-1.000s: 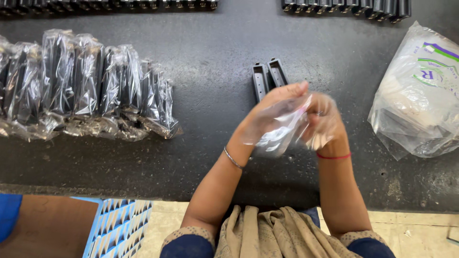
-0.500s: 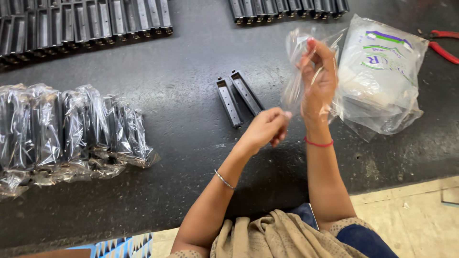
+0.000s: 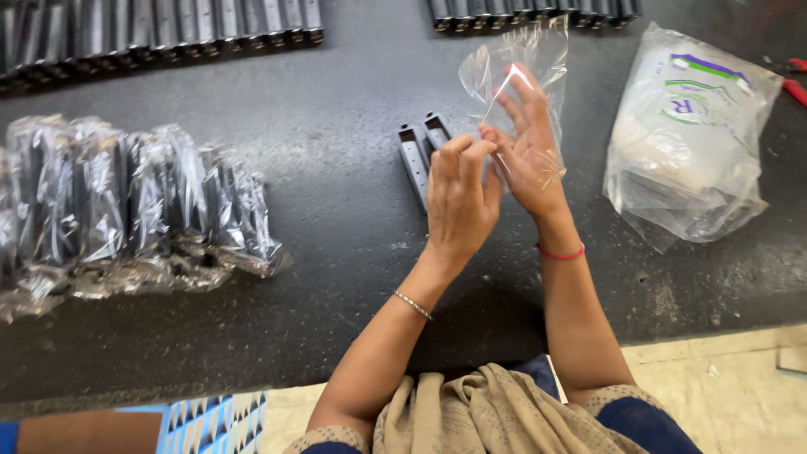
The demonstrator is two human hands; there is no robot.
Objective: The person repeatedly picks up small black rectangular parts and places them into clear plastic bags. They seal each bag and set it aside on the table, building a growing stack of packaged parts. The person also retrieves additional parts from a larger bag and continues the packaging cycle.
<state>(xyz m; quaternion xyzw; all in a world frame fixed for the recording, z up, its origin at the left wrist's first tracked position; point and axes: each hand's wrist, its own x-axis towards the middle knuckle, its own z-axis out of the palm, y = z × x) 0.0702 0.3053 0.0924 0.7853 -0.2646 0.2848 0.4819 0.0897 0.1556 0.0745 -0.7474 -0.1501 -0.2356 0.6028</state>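
- Holding a small clear plastic bag up above the dark worktable, my right hand has it against the palm and fingers, and my left hand pinches its near edge, thumb and fingertips together.
- By my reading, I am working the bag's mouth open; whether it has parted I cannot tell through the glare.
- The next move would call for a mouth wide enough to take one of the two black rectangular parts lying just beyond my left hand.
- A row of bagged black parts lies well to the left, and a larger bag of folded clear bags to the right.
- Rows of unbagged black parts are cut off at the top edge, and red tool handles at the right edge.
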